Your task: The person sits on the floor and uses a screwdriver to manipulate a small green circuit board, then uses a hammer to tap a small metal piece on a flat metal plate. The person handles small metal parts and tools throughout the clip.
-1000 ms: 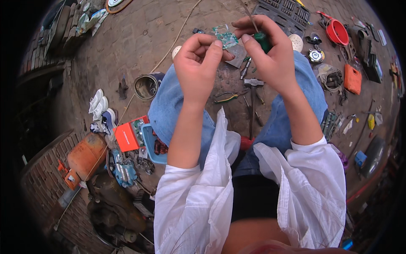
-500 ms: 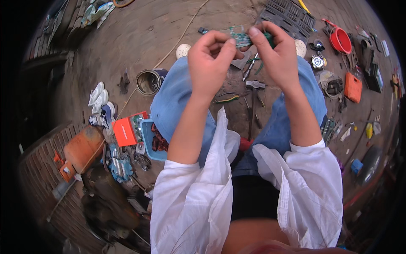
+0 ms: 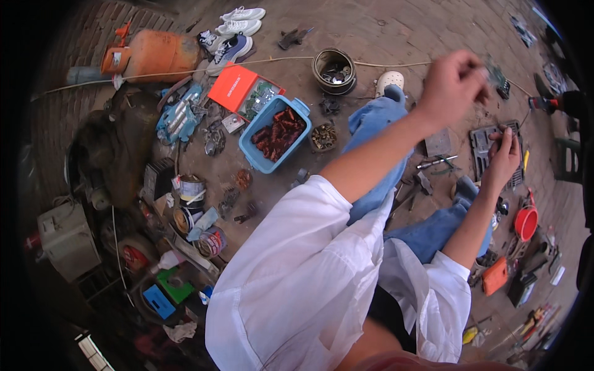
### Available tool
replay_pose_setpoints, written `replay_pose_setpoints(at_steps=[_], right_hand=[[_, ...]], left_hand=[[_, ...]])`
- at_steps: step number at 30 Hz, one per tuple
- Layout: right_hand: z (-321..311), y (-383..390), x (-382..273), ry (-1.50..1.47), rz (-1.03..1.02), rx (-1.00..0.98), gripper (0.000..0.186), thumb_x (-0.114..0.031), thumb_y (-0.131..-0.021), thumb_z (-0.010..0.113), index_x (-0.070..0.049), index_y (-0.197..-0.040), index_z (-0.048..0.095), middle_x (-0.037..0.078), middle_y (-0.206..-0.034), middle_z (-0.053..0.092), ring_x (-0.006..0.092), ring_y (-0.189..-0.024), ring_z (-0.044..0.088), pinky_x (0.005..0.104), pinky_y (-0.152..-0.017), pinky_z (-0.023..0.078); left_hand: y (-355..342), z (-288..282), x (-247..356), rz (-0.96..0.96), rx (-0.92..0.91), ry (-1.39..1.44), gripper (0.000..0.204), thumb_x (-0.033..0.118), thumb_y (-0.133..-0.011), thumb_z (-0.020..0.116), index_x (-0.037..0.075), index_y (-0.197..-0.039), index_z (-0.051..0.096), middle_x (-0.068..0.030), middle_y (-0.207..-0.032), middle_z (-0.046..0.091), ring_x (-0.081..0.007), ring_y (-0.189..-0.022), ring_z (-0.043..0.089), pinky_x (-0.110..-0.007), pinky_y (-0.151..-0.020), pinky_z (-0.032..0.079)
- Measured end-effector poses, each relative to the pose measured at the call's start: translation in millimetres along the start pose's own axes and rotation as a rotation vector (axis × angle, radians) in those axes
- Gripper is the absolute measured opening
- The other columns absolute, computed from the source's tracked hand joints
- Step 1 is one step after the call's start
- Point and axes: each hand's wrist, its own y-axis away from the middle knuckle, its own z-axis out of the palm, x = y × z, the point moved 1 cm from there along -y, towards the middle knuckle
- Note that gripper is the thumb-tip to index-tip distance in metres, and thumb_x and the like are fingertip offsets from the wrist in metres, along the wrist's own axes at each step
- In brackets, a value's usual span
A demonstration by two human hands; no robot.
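Left hand (image 3: 455,89): blurred, fingers curled, apparently pinching green board (image 3: 495,75). Right hand (image 3: 505,154): fingers bent round thin-shafted tool (image 3: 525,118), long axis slanting, shaft pointing forward and rightward.

We see the left hand (image 3: 451,88) blurred, its grip unclear; we cannot tell whether the right hand (image 3: 505,156) holds anything.
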Motion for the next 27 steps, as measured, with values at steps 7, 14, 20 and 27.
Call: replay_pose_setpoints(at_steps=[7, 14, 20, 27], right_hand=[[10.9, -2.0, 19.2, 0.154, 0.005, -0.067, 0.02, -0.023, -0.091, 0.057, -0.003, -0.093, 0.061, -0.002, -0.067, 0.059, -0.0002, -0.047, 0.034, 0.0174, -0.042, 0.022], [2.9, -1.6, 37.9, 0.234, 0.039, -0.105, 0.015, -0.019, -0.092, 0.055, -0.006, -0.086, 0.058, -0.001, -0.068, 0.058, -0.0012, -0.047, 0.032, 0.0163, -0.042, 0.021], [2.6, 8.7, 59.1, 0.378, 0.081, -0.179, 0.018, -0.022, -0.091, 0.056, -0.004, -0.089, 0.06, -0.002, -0.066, 0.058, -0.0004, -0.048, 0.033, 0.0176, -0.043, 0.022], [-12.6, 6.0, 63.3, 0.418, 0.046, -0.171, 0.019, -0.022, -0.092, 0.056, -0.004, -0.092, 0.061, -0.003, -0.066, 0.056, -0.0005, -0.051, 0.033, 0.0172, -0.045, 0.023]], left_hand=[[49.1, -166.7, -6.1, -0.073, 0.446, -0.145, 0.017, 0.014, -0.089, 0.057, -0.003, -0.092, 0.056, -0.0106, -0.077, 0.063, -0.0181, -0.067, 0.064, -0.027, -0.062, 0.054], [159.8, -356.9, -16.7, -0.289, 1.021, -0.246, 0.016, 0.014, -0.088, 0.058, -0.002, -0.092, 0.057, -0.0124, -0.083, 0.064, -0.019, -0.07, 0.065, -0.028, -0.06, 0.054], [150.7, -503.1, 17.9, -0.364, 1.183, -0.329, 0.017, 0.008, -0.091, 0.051, -0.007, -0.1, 0.052, -0.0164, -0.084, 0.065, -0.0229, -0.072, 0.066, -0.03, -0.06, 0.057], [164.3, -525.0, -11.6, -0.668, 1.158, -0.53, 0.017, 0.006, -0.091, 0.045, -0.006, -0.101, 0.053, -0.0165, -0.087, 0.066, -0.0188, -0.059, 0.063, -0.025, -0.045, 0.05]])
